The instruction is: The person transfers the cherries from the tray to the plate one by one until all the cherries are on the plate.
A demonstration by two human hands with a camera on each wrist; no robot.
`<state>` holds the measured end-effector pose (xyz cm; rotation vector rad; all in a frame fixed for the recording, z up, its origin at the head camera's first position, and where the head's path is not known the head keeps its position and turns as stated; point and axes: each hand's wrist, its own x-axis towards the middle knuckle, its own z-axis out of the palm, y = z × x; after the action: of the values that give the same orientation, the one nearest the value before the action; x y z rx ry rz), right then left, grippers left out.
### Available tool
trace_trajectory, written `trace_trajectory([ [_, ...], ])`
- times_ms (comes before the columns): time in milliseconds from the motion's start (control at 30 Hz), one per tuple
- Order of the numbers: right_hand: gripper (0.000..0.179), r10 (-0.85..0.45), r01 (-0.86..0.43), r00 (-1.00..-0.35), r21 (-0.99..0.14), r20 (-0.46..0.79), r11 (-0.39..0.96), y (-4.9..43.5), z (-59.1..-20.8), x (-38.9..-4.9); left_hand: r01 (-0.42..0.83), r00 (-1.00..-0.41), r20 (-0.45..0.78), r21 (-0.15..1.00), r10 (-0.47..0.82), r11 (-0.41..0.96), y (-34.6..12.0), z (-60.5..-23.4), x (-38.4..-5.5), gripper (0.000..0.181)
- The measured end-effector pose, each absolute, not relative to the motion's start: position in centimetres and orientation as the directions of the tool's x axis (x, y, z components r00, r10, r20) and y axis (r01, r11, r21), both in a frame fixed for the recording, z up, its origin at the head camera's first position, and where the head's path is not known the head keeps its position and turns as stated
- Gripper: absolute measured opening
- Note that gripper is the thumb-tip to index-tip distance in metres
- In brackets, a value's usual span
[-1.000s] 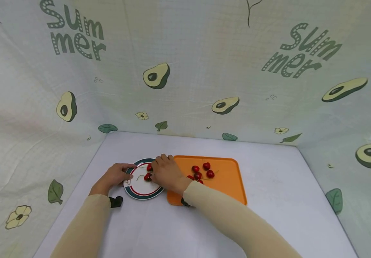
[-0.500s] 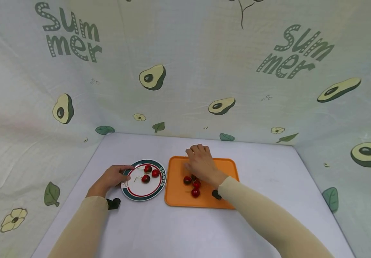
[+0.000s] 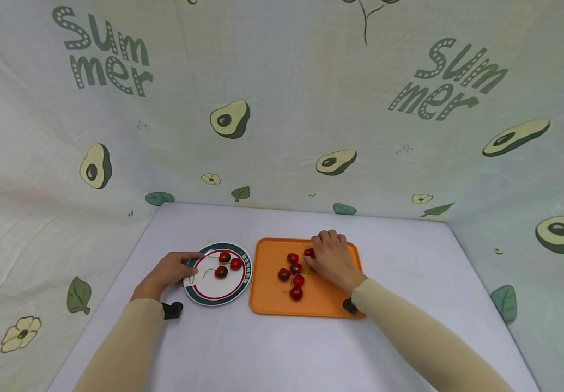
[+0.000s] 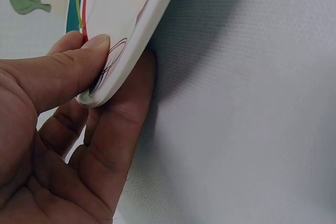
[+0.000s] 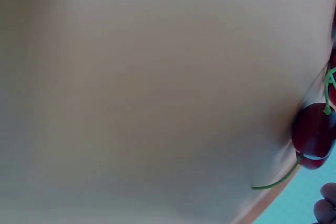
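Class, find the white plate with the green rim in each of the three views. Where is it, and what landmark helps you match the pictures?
Head: the plate lies left of centre, below mid-height.
Left wrist: upper left, cut off by the top edge.
Right wrist: not seen; cherries show at the right edge.
Shared landmark: the left hand, pinching the plate's edge in the head and left wrist views.

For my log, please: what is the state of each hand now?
Left hand: closed, pinching the plate.
Right hand: beside a cherry over the orange tray; open or closed cannot be told.
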<state>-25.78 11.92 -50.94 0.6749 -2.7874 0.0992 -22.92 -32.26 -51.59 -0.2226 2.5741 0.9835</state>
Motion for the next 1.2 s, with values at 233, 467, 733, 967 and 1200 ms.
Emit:
trace_trajectory([
  [233,0.051,-0.437,-0.441,-0.867,0.041,0.24,0.897,12.0,-51.1,-25.8,-0.275,-0.919,-0.393,0.614,-0.016,0.74,-32.2,-51.5,-22.9,0.048],
  [467,0.055,-0.432,-0.428,-0.881,0.066,0.193,0.901,11.5,-51.4,-25.8,-0.27,-0.921,-0.389,0.616,-0.012,0.74,-32.1,-51.3,-22.5,0.047],
  [733,0.054,-0.396,-0.39,-0.9,0.069,0.183,0.918,11.1,-51.8,-25.6,-0.266,-0.924,-0.382,0.617,-0.013,0.741,-32.0,-51.5,-22.4,0.046],
  [967,0.052,-0.388,-0.38,-0.906,0.074,0.169,0.922,11.4,-52.4,-25.5,-0.264,-0.924,-0.382,0.625,-0.007,0.734,-32.0,-51.5,-22.3,0.047],
  [1200,0.048,-0.397,-0.392,-0.895,0.064,0.202,0.918,11.6,-52.8,-25.7,-0.249,-0.931,-0.366,0.623,-0.005,0.741,-32.2,-51.3,-22.4,0.047],
])
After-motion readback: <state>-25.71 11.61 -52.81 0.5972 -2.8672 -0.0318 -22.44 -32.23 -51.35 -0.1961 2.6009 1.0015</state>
